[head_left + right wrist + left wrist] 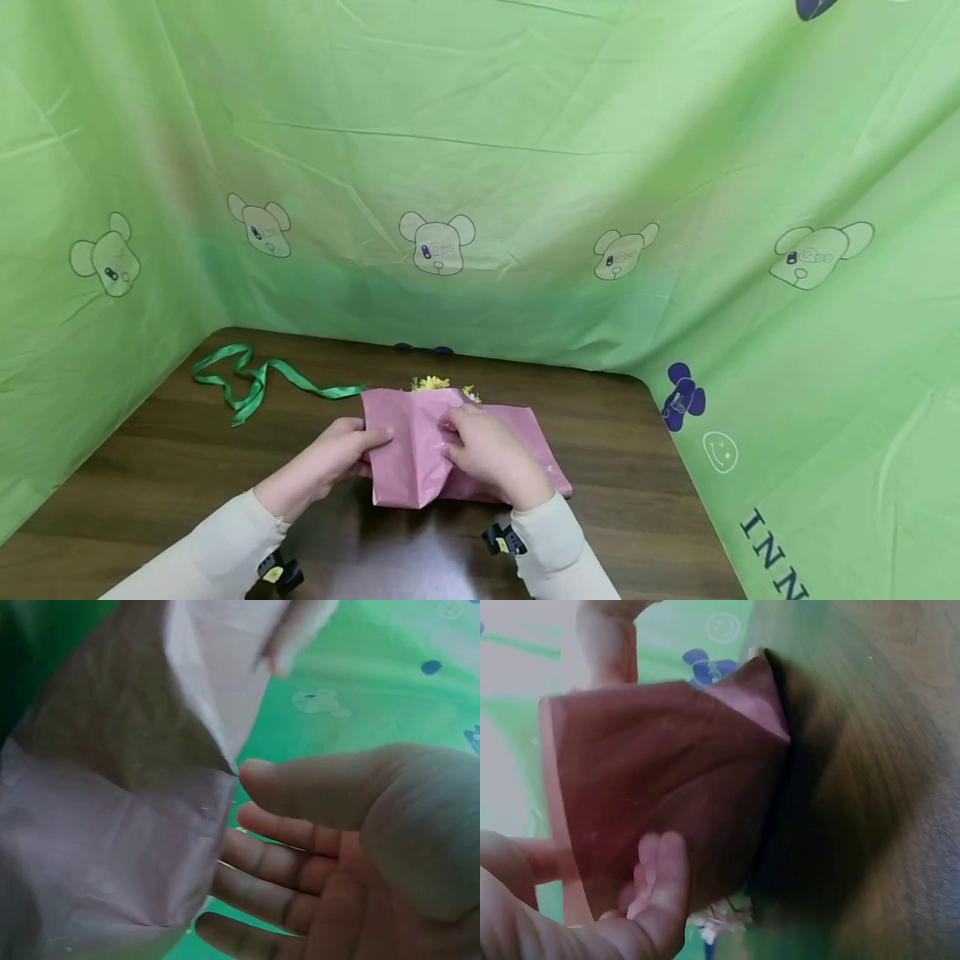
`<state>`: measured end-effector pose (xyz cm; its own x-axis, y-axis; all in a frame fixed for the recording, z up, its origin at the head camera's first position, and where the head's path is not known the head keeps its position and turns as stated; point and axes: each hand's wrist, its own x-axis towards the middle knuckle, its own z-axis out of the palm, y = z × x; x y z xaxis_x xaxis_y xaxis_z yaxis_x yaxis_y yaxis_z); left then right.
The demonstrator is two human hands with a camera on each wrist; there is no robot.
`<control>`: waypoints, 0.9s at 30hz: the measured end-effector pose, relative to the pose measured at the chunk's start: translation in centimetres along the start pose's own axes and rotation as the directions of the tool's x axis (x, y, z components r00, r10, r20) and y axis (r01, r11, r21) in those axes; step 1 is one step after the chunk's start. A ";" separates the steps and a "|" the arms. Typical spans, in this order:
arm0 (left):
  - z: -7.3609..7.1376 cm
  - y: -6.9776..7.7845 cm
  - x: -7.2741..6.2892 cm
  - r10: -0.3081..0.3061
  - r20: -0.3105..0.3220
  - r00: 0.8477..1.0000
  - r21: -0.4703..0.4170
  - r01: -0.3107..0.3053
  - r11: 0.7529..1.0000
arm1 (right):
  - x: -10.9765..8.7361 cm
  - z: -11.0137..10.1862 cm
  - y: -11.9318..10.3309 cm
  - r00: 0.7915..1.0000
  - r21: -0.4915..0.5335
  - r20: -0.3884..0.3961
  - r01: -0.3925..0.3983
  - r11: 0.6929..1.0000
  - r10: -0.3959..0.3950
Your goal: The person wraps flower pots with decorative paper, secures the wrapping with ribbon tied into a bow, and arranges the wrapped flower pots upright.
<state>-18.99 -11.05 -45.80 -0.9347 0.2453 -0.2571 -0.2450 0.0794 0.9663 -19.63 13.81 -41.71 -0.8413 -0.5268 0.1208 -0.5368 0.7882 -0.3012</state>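
Note:
Pink wrapping paper (401,454) stands folded up over the table, its right part (536,437) spread low to the side. Yellow flowers (431,384) peek out above its top edge; the rest of them is hidden by the paper. My left hand (343,446) pinches the paper's left edge, thumb in front and fingers behind. In the left wrist view those fingers (664,874) lie along the paper's darker side. With its thumb at a folded edge and fingers behind, my right hand (330,855) holds the paper's other side.
A green ribbon (258,387) lies in loose curves on the brown wooden table (622,467), left of the paper, one end reaching the paper's corner. Green cloth (525,192) printed with bear heads hangs around the back and sides.

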 end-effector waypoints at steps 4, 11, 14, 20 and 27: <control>-0.9 -0.8 0.2 -0.037 0.057 0.998 -0.051 0.040 0.998 | 0.1 0.6 0.1 0.997 0.020 -0.076 -0.010 1.000 0.011; -2.0 -1.8 0.9 -0.088 0.030 0.996 -0.102 0.090 0.991 | 0.1 1.0 -0.2 0.992 0.023 -0.119 -0.043 0.999 0.046; -2.4 -2.1 1.3 -0.081 -0.019 0.997 -0.064 0.079 0.995 | 0.1 1.0 -0.4 0.990 0.015 -0.126 -0.056 0.998 0.058; -2.7 -2.0 1.9 -0.067 -0.087 0.994 -0.001 0.067 0.998 | 0.1 1.3 -0.5 0.985 -0.009 -0.161 -0.057 0.998 0.055; -3.0 -2.1 2.0 -0.083 -0.103 0.991 0.015 0.085 0.996 | 0.2 2.1 -0.2 0.976 -0.001 -0.214 -0.039 0.999 0.038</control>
<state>-21.10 -13.66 -48.26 -0.9327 0.1371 -0.3335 -0.3195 0.1147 0.9406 -19.57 12.85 -43.57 -0.8553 -0.4162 0.3085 -0.5034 0.8086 -0.3047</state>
